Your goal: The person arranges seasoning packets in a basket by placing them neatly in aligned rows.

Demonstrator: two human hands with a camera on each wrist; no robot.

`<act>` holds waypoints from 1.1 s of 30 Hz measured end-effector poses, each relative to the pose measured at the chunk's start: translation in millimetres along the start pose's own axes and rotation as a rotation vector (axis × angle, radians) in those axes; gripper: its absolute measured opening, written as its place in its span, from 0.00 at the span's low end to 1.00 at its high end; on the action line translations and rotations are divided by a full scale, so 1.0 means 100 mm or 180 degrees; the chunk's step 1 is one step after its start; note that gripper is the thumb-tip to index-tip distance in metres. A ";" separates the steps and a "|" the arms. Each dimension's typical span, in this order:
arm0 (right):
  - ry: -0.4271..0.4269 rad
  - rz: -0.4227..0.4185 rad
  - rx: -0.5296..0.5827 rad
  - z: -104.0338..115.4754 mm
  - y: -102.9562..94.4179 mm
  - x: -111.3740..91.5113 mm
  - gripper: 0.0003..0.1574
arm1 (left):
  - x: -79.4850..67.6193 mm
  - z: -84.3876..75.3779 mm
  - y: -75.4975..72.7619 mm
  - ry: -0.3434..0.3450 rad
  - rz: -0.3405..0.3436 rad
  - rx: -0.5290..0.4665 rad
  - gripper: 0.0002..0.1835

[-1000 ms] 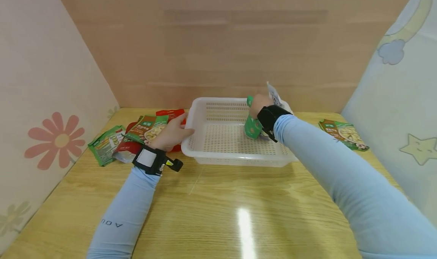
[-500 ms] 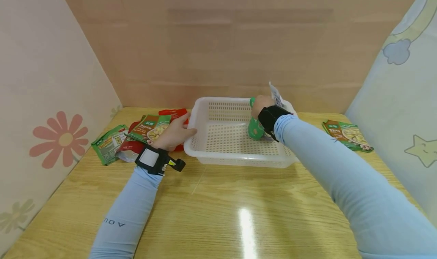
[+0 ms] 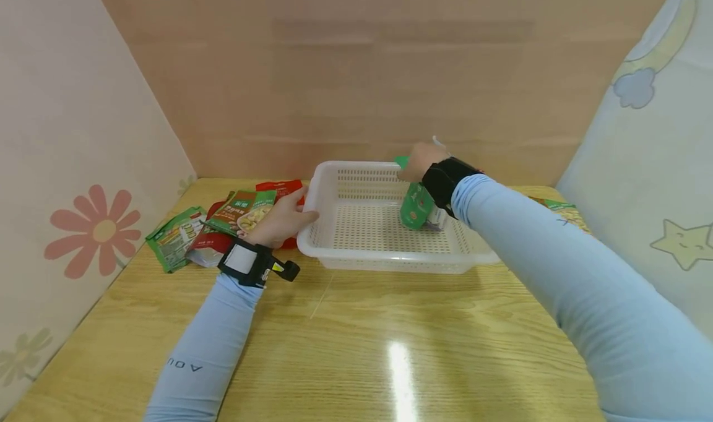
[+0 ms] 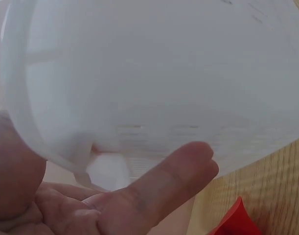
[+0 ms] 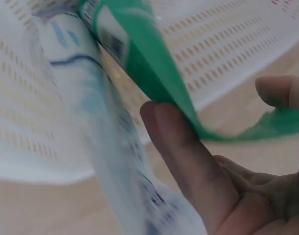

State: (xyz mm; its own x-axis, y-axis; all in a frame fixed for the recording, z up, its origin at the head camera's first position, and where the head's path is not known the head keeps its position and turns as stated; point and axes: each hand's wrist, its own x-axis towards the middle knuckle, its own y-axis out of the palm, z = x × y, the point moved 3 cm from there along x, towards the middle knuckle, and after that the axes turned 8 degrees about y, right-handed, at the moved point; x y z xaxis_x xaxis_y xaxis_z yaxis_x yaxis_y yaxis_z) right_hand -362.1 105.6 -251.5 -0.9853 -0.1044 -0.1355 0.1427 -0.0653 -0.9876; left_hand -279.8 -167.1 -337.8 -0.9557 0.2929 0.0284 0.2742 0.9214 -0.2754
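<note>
At the left end of the white basket [image 3: 364, 255], my left hand [image 3: 283, 216] grips the rim; in the left wrist view its fingers [image 4: 161, 181] lie under the rim. My right hand [image 3: 420, 161] is above the basket's right part, at the top of a green packet [image 3: 414, 208] standing inside. In the right wrist view its thumb and fingers are spread apart on either side of the green packet [image 5: 149, 58], with fingertips against it. A white packet with blue print [image 5: 85, 93] leans beside it. The right forearm hides the basket's right end.
Left of the basket lies a pile with a brown-and-green packet [image 3: 239, 208], a green packet [image 3: 175, 236] and red packets [image 3: 278, 187]. Another green packet [image 3: 557, 204] lies at the far right, partly behind the right sleeve. A cardboard panel [image 3: 356, 88] stands behind.
My right hand has risen slightly and shifted left over the green packet, which stays in the basket. The right forearm now covers more of the far-right packet. The left hand keeps its place.
</note>
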 end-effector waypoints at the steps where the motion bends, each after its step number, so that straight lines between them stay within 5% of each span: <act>1: 0.0015 -0.0018 0.0021 0.00 -0.03 0.01 0.29 | 0.00 0.00 0.00 -0.0009 -0.0008 0.0006 0.39; 7: 0.0005 -0.0128 0.0131 -0.03 -0.23 0.13 0.24 | 0.03 0.03 -0.02 -0.0038 -0.0008 0.0047 0.39; 13: 0.0100 0.0192 0.0588 -0.10 -0.45 0.13 0.21 | 0.04 0.07 -0.04 -0.0066 -0.0019 0.0035 0.40; 19: 0.0063 0.0139 0.0934 -0.19 -0.88 -0.16 0.35 | 0.04 0.08 -0.06 -0.0100 -0.0040 0.0045 0.40; 26: 0.0184 -0.0157 0.1244 -0.60 -1.23 -0.33 0.35 | 0.04 0.08 -0.08 -0.0071 -0.0005 0.0012 0.39; 33: 0.0308 -0.0267 0.1431 -1.17 -1.15 -0.33 0.37 | 0.02 0.11 -0.12 -0.0094 -0.0015 0.0104 0.38</act>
State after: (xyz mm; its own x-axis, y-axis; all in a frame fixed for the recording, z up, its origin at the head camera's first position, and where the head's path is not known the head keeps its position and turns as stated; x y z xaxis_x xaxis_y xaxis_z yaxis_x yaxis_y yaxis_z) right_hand -356.8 232.8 -142.6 -0.9964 0.0112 -0.0846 0.0680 -0.4955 -0.8660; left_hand -286.4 -180.4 -345.4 -0.9599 0.2805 0.0014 0.2666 0.9138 -0.3066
